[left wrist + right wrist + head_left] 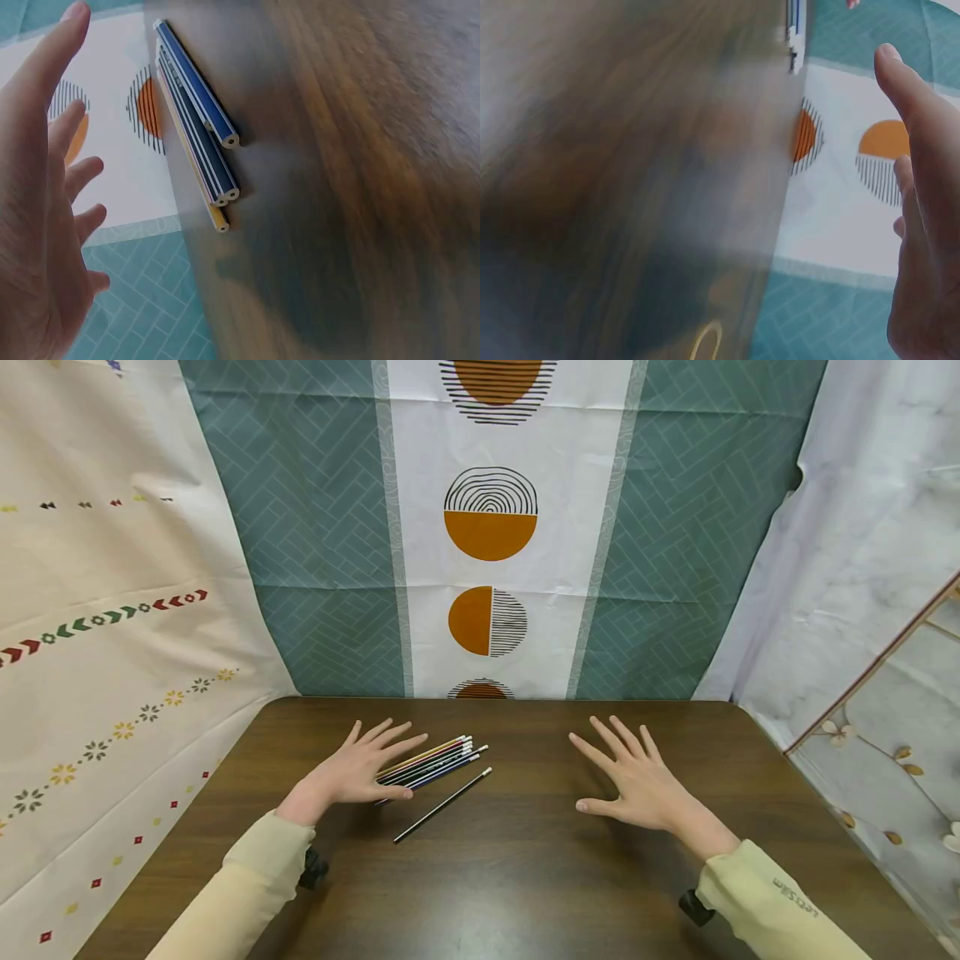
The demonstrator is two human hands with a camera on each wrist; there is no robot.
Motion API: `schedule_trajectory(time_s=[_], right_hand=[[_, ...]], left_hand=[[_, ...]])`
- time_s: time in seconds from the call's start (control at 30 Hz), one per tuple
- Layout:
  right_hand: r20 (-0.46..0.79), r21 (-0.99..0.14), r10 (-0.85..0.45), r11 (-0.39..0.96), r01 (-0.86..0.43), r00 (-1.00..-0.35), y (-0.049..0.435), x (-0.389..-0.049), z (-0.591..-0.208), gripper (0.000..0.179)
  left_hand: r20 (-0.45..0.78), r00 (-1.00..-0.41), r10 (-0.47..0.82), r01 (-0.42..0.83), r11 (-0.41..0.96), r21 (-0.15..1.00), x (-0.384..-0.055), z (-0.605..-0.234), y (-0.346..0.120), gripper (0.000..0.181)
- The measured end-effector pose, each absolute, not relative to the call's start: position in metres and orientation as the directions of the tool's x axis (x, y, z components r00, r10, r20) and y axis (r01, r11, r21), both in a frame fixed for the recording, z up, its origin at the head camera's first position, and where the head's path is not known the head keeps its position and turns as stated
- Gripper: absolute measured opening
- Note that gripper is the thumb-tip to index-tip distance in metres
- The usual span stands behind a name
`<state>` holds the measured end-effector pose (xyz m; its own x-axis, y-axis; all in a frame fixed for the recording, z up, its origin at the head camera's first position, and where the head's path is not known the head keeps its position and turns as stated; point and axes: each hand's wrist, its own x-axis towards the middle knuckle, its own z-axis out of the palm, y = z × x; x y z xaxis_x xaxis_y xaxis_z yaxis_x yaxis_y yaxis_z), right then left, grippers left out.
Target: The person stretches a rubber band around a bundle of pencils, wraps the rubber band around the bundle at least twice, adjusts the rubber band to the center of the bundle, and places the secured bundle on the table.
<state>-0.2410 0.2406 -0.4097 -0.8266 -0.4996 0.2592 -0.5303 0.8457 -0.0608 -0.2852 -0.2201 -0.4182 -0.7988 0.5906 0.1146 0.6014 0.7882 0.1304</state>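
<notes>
Several pencils (431,768) lie bunched side by side on the table, their white-tipped ends toward the right. Apart from the bunch, a single dark pencil (442,806) lies slanted, nearer the front. My left hand (362,770) hovers over the left ends of the bunch with fingers spread, holding nothing. From the left wrist view, the bunched pencils (196,124) show flat, unsharpened ends, dark blue, black-striped and yellow. Over the right half of the table my right hand (637,781) is held with fingers spread and grips nothing; no pencil is near it.
The dark brown wooden table (510,877) ends at a patterned cloth (330,543) behind. A cream cloth (112,693) borders it on the left, a pale marbled cloth (885,693) on the right. Dark wrist devices (312,868) sit under both sleeves.
</notes>
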Motion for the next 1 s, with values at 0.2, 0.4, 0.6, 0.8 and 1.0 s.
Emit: schedule_trajectory(time_s=[0.2,0.4,0.6,0.8,1.0], right_hand=[[0.278,-0.062,-0.539,0.816,-0.575,-0.795,0.212,-0.252,-0.405,0.092],[0.263,-0.092,-0.572,0.787,-0.611,-0.777,0.187,-0.258,-0.403,0.090],[0.215,-0.156,-0.635,0.728,-0.668,-0.742,0.171,-0.268,-0.407,0.093],[0.183,-0.203,-0.679,0.682,-0.703,-0.711,0.158,-0.281,-0.414,0.098],[0.181,-0.246,-0.680,0.668,-0.703,-0.710,0.143,-0.293,-0.420,0.099]], left_hand=[[0.114,-0.806,0.580,0.591,0.792,0.150,-0.292,-0.420,-0.217,0.086],[0.101,-0.806,0.583,0.591,0.789,0.169,-0.297,-0.421,-0.216,0.088],[0.082,-0.798,0.597,0.600,0.777,0.189,-0.301,-0.424,-0.215,0.088],[0.057,-0.808,0.587,0.585,0.784,0.209,-0.305,-0.428,-0.214,0.087],[0.038,-0.829,0.558,0.545,0.790,0.282,-0.307,-0.430,-0.211,0.088]])
